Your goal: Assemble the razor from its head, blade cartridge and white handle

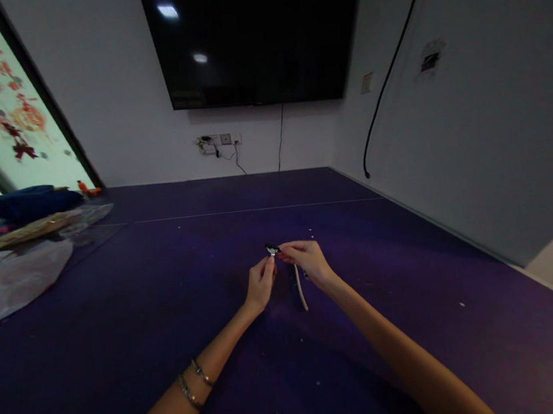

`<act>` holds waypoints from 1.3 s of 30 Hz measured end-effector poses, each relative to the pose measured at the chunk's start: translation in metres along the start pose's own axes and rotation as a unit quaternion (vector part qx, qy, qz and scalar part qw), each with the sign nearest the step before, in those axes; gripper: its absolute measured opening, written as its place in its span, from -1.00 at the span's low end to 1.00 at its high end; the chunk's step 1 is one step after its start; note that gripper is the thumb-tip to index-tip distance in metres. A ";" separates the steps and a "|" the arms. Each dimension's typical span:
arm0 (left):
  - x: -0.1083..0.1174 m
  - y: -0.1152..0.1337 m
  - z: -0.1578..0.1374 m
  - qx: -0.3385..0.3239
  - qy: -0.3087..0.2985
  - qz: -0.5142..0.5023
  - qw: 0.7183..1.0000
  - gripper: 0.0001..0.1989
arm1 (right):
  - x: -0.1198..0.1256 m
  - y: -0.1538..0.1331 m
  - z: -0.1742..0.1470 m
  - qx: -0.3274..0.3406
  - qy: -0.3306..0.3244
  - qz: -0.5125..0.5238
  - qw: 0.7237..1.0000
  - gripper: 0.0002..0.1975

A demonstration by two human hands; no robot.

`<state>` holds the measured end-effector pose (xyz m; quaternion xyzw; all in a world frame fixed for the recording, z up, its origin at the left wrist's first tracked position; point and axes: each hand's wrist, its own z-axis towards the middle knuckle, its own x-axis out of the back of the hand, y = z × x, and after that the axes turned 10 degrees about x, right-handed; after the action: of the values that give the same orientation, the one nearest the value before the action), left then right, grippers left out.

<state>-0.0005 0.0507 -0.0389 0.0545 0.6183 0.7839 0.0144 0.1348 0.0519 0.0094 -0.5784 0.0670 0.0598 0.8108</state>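
My left hand (260, 284) pinches a small silver-and-black piece (272, 251) between thumb and fingers, above the dark purple surface. From the other side, the fingertips of my right hand (309, 257) are closed at the black end of the same piece. It is too small to tell what kind of thing it is. Just below my right hand, a short pale strip or cord (300, 290) runs down; I cannot tell whether it hangs from the fingers or lies on the surface. A tiny dark item (306, 274) shows beside the right palm, partly hidden.
The purple surface (173, 354) stretches to the walls, with small white specks on it. At left lie clear plastic wrapping (18, 282) and dark blue cloth (36, 201). A television (260, 34) hangs ahead above wall sockets (226, 138). A black cable (390, 69) dangles along the right wall.
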 end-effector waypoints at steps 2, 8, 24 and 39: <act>-0.002 0.002 -0.001 0.013 -0.019 -0.013 1.000 -0.56 | 0.001 0.001 0.001 0.008 -0.004 -0.009 1.000 -0.75; -0.009 0.004 -0.007 0.024 -0.061 -0.010 0.998 -0.55 | 0.008 0.000 0.006 0.036 -0.017 -0.053 0.998 -0.76; -0.009 0.027 -0.006 0.036 -0.021 -0.127 0.991 -0.56 | -0.002 0.046 0.034 0.198 -0.178 -0.577 0.772 -0.75; -0.005 0.026 -0.001 0.032 -0.018 -0.133 0.990 -0.57 | -0.005 0.036 0.026 0.160 -0.268 -0.663 0.681 -0.75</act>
<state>0.0051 0.0434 -0.0139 -0.0141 0.6445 0.7537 0.1280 0.1241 0.0881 -0.0152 -0.2921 -0.5449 -0.3526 0.7024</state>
